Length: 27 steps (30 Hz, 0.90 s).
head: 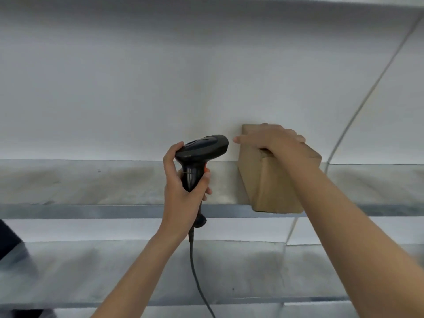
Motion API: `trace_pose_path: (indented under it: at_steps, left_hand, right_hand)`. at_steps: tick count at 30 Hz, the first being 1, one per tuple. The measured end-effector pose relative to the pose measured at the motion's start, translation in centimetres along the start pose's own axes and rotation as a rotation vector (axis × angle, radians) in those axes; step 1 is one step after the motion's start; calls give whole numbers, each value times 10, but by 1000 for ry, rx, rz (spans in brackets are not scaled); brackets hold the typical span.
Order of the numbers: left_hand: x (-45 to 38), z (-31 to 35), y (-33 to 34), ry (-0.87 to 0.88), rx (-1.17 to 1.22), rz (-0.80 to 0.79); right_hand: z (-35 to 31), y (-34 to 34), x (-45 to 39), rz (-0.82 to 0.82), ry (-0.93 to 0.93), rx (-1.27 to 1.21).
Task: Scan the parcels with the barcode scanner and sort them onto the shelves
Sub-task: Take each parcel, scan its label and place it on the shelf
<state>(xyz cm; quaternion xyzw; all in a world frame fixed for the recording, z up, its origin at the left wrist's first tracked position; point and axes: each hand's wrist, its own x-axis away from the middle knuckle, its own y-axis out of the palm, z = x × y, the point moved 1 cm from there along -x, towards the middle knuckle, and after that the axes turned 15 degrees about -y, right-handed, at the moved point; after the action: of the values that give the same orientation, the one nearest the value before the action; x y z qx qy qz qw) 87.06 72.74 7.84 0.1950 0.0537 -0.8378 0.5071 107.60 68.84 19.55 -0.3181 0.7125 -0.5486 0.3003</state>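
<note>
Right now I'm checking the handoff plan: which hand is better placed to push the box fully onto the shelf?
Right. The right hand already grips the top of the box, which overhangs the shelf edge. The left hand is occupied with the scanner.

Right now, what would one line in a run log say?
step: shelving parcel | left hand: grips barcode scanner | right hand: on top of cardboard box | box: on shelf edge
</note>
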Motion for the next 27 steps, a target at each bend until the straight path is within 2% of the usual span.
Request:
trace_pose_path:
  at_steps: [5, 13, 18, 23, 27]
  left_hand:
    - [-11, -14, -8, -45, 61, -82]
    - [-10, -24, -30, -97, 173, -266]
    - [4, -26, -51, -165, 236, -295]
    - [33, -35, -68, -209, 290, -275]
    - [60, -55, -74, -311, 348, -235]
  right_hand:
    - [-2, 1, -7, 2, 83, -20]
    - [-5, 4, 14, 157, 114, -88]
    - [-10, 10, 63, 370, 135, -100]
    - [-32, 45, 137, 476, 108, -105]
    - [-45, 87, 183, 565, 124, -79]
